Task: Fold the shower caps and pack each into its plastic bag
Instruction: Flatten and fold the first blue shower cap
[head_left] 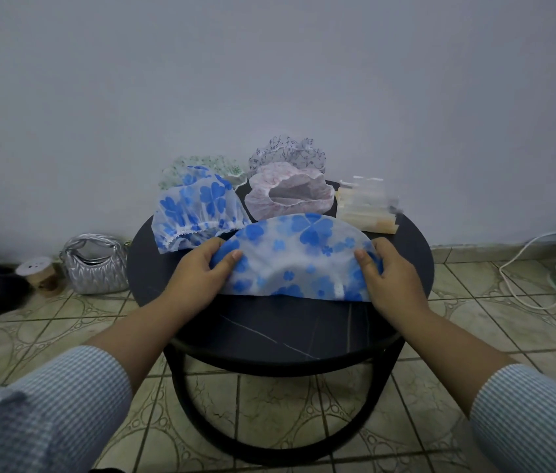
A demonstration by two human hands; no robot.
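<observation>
A white shower cap printed with blue clover shapes, folded into a half-moon with its straight edge toward the person, lies flat at the centre of a round black tabletop with thin pale veins. The left hand pinches the cap's nine o'clock corner, thumb on top of the fabric and fingers curled beneath it. The right hand pinches the three o'clock corner the same way, thumb laid over the film and fingers wrapped round the edge.

At ten o'clock on the table sits a second blue-clover cap with a ruffled elastic rim, touching the folded one. Behind it, at eleven o'clock, a green-sprigged translucent cap peeks out. At twelve o'clock a pale pink cap rests with its opening facing the person, and behind it stands a clear cap with dark small print. At two o'clock a stack of clear plastic bags lies at the table edge.

On the tiled floor at nine o'clock sit a silver quilted handbag and a small round wooden container. A white cable loops at three o'clock.
</observation>
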